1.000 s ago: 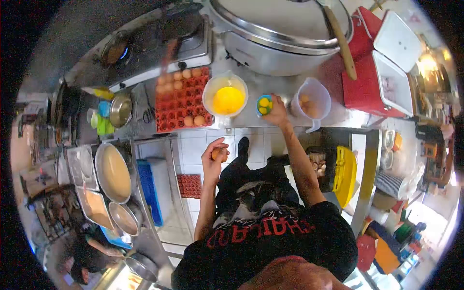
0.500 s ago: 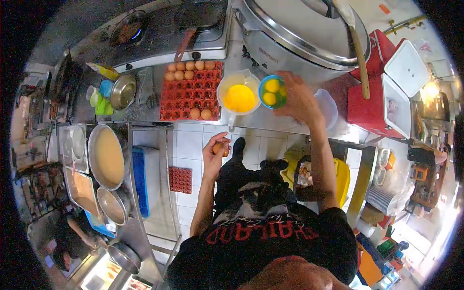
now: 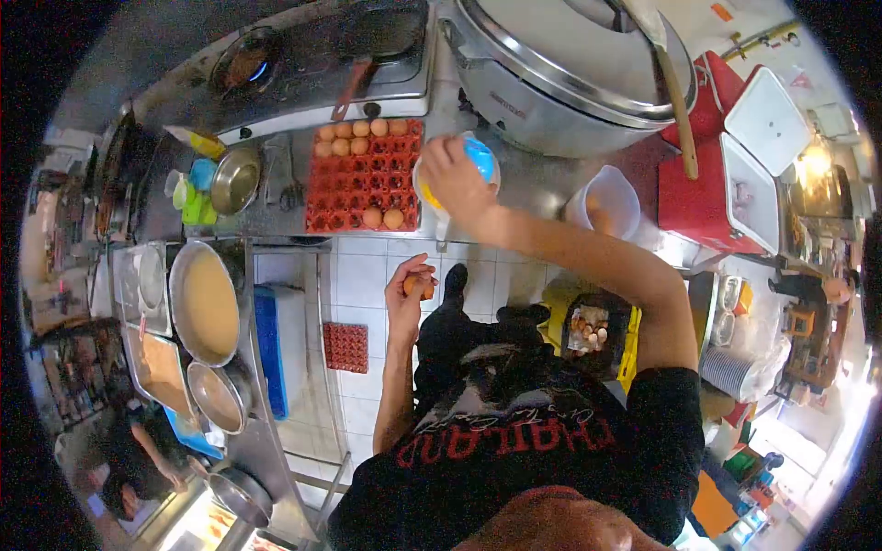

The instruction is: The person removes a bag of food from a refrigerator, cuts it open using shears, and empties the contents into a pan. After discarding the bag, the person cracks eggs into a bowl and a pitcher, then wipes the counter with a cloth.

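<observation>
My right hand (image 3: pixel 457 182) is wrapped round a small blue cup (image 3: pixel 480 158), tipped over the translucent plastic jug (image 3: pixel 443 225). Yellow egg (image 3: pixel 429 193) shows at the jug's left side; my hand and the cup hide most of its inside. My left hand (image 3: pixel 402 289) is closed round a brown egg (image 3: pixel 420 287), held low in front of the counter edge. Just left of the jug lies a red egg tray (image 3: pixel 354 190), with several brown eggs (image 3: pixel 358 129) along its far rows and two at the near right corner.
Another translucent jug (image 3: pixel 617 197) with something brown inside stands to the right. Behind are a large steel cooker (image 3: pixel 551 101) and a stove (image 3: pixel 367 46). Below sits a bin holding eggshells (image 3: pixel 588 329). Large pans (image 3: pixel 207 303) stand at left, and a red cooler (image 3: pixel 680 202) at right.
My right hand has moved left with the blue cup, from beside the jug to over it, and turned the cup over. My left hand stays nearly still with the egg.
</observation>
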`<state>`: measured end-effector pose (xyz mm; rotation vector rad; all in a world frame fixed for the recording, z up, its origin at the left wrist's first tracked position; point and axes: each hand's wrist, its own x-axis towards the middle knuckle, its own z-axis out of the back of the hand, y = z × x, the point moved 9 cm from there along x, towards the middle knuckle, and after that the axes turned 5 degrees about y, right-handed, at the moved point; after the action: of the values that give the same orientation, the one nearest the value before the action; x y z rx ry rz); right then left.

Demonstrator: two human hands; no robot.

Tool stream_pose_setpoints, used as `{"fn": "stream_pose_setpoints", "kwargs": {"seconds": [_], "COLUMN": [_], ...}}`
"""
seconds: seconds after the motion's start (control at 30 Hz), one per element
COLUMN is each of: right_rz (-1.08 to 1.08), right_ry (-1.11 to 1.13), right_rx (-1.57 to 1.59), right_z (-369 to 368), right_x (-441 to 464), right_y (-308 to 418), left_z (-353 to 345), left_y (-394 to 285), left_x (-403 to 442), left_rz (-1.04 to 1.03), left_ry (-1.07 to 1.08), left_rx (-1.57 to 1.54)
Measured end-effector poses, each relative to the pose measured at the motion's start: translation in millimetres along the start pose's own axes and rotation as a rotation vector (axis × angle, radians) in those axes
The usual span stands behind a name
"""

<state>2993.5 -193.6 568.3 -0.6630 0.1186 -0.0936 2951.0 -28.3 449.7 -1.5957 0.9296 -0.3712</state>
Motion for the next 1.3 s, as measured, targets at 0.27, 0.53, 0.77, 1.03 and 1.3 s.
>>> {"fn": "stream_pose_setpoints", "kwargs": {"seconds": [0.27, 0.53, 0.77, 1.03, 1.3], "right_rz": [-0.407, -0.777, -0.939, -0.740, -0.635], "right_ry": [-0.151, 0.110, -0.248, 0.309, 0.410], "right_rx": [1.004, 1.338, 1.278, 0.799, 0.746], "right_z": [-88.7, -322.9, -223.0, -305.5, -337.0], "right_x": [-92.1, -149.5, -220.8, -245.0, -238.5], "right_y": [-109.5, 23.8, -84.7, -113.0, -94.1], "left_z": [-21.7, -92.8, -117.1, -120.1, -141.3], "left_y": [20.3, 20.5, 21.3, 25.2, 21.3], "left_x": [11.3, 33.4, 39.8, 38.6, 47.6], "left_rz": [0.118, 0.250, 0.256, 0.250, 0.240], "left_ry": [0.176, 0.357, 0.407, 0.377, 0.429], "left_rx": [-0.326, -0.242, -0.219, -0.122, -0.161]}}
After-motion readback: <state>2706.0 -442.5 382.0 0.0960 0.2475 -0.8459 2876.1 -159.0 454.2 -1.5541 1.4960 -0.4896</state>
